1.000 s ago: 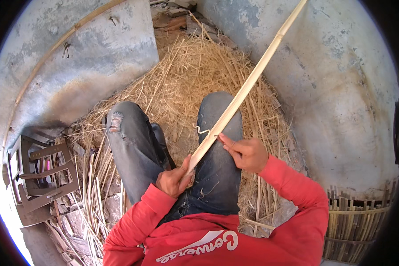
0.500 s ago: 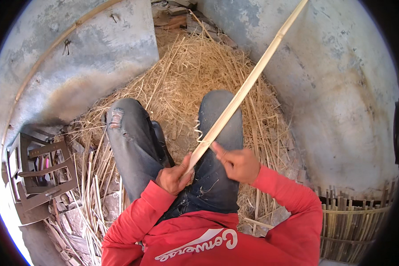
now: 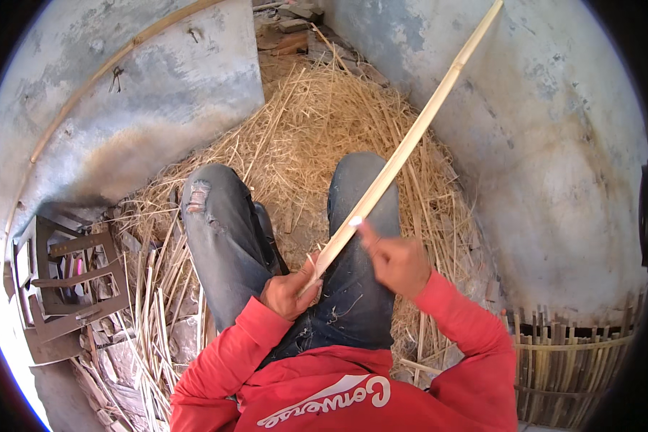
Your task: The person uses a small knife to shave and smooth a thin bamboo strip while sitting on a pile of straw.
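Note:
A long, pale bamboo strip [image 3: 410, 140] slants from my lap up to the far right, with a node near its upper end. My left hand [image 3: 289, 294] is closed round its lower end, between my thighs. My right hand [image 3: 397, 263] is curled beside the strip, its index finger stretched toward the strip's edge. A small bright spot shows at that fingertip; whatever the hand grips is hidden and slightly blurred. A thin shaving curls up by my left fingers.
A heap of straw-like shavings [image 3: 317, 122] lies beyond my knees. Split strips [image 3: 155, 317] are strewn at the left, near a brown slotted frame [image 3: 75, 281]. Worn walls [image 3: 547, 144] rise on both sides. A slatted bamboo basket [image 3: 569, 367] stands at the lower right.
My right hand has moved slightly up and right along the strip. The curled shaving that stood at its fingertip is gone from there. My left hand still grips the lower end.

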A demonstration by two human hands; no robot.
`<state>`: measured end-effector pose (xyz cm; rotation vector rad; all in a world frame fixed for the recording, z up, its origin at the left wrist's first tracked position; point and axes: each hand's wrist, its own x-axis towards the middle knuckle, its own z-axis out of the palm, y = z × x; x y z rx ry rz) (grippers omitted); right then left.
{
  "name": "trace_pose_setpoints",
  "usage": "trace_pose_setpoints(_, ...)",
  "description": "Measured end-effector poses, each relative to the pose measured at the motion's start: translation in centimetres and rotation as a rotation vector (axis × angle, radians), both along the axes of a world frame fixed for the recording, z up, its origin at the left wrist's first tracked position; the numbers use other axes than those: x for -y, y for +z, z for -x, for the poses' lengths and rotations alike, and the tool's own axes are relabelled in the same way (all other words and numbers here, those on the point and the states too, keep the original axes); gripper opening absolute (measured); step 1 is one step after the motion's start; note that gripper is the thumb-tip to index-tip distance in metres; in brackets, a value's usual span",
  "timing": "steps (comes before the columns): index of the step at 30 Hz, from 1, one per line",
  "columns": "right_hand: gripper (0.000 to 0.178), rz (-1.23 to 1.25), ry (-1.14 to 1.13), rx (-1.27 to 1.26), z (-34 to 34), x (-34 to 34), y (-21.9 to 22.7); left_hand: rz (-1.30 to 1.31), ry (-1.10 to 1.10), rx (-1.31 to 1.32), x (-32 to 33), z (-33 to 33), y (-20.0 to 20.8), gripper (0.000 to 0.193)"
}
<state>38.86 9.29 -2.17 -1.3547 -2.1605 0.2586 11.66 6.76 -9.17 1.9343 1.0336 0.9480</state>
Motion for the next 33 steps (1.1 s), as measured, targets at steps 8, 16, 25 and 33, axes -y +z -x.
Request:
trace_pose_setpoints(8,0.045,0.05,0.013,0.018,-0.3,0.6,0.2,0.042,0.0,0.012,-0.1,0.0,-0.3,0.063)
trace_pose_setpoints(16,0.048,0.068,-0.019,0.029,-0.1,0.3,0.8,0.046,0.002,-0.067,0.2,0.2,-0.3,0.063)
trace_pose_setpoints(25,0.052,0.098,0.02,0.042,1.1,1.5,0.2,0.024,-0.014,-0.025,0.1,0.4,-1.3,0.067)
trace_pose_setpoints(33,0.042,0.254,0.148,-0.052,3.1,4.4,0.0,0.04,0.017,0.011,-0.1,0.2,-0.8,0.067)
